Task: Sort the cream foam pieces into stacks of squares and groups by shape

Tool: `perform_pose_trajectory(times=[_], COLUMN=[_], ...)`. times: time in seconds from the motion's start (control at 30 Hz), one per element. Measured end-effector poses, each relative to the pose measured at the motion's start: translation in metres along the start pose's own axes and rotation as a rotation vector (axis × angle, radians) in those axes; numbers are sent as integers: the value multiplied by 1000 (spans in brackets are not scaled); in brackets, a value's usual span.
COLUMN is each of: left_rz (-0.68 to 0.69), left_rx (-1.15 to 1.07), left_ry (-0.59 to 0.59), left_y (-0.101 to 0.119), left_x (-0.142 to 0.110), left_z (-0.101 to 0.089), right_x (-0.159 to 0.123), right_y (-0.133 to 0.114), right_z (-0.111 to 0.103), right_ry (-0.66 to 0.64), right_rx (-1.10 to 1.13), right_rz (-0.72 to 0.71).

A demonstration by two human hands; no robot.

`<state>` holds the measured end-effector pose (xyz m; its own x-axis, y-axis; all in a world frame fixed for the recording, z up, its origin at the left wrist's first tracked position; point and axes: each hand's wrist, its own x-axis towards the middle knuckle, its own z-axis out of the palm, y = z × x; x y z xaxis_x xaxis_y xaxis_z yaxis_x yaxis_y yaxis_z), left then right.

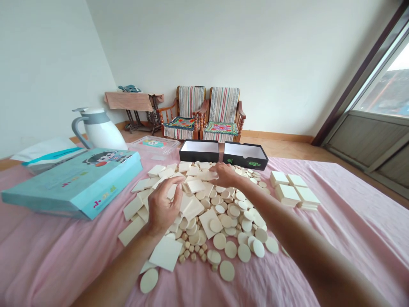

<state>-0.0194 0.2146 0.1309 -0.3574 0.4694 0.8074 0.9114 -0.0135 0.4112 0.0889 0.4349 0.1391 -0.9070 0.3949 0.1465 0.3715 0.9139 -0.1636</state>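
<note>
A heap of pale wooden pieces lies in front of me: square tiles (165,253), round discs (226,270) and small cubes (193,256). My left hand (163,204) hovers over the heap's left side, fingers curved and thumb apart, with nothing plainly gripped. At the far side of the heap, my right hand (223,174) has its thumb and fingers on the edge of a pale square tile (207,175). Four-sided stacks of matching square tiles (289,194) stand on the right of the pink cloth (345,238).
Two open black boxes (246,161) with white insides sit behind the heap, beside a clear plastic case (155,147). On the left are a light-blue box (72,181), a white-and-grey jug (104,130) and a plastic packet (47,153). Two wooden chairs (223,102) stand beyond.
</note>
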Motion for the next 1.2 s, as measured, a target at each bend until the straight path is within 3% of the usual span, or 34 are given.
perform_pose_trajectory(times=[0.13,0.33,0.47,0.7,0.87,1.0,1.13,1.2], left_rz=[4,14,13,30,27,31,23,9], left_rx=[-8,14,17,4,-10,-12,-1,6], left_ry=[-7,-9,-8,-19,-43,-41,-50,-54], left_y=[0,0,-1,-1,0,1,0,0], left_x=[-1,-1,0,-1,-4,-4,-5,-5], left_z=[1,1,1,3,5,7,8,10], right_x=[-9,-5,-3,-11,-64,-134,-204,-230], right_y=[-3,-43,-49,-48,-42,-9,36,54], right_z=[-7,-4,1,0,-14,-25,-33,-34], right_ry=[68,31,-65,1,268,435,509,469], right_rx=[38,159,128,172,223,177,54,-26], right_rz=[1,-280,-257,-215,6,265,584,795])
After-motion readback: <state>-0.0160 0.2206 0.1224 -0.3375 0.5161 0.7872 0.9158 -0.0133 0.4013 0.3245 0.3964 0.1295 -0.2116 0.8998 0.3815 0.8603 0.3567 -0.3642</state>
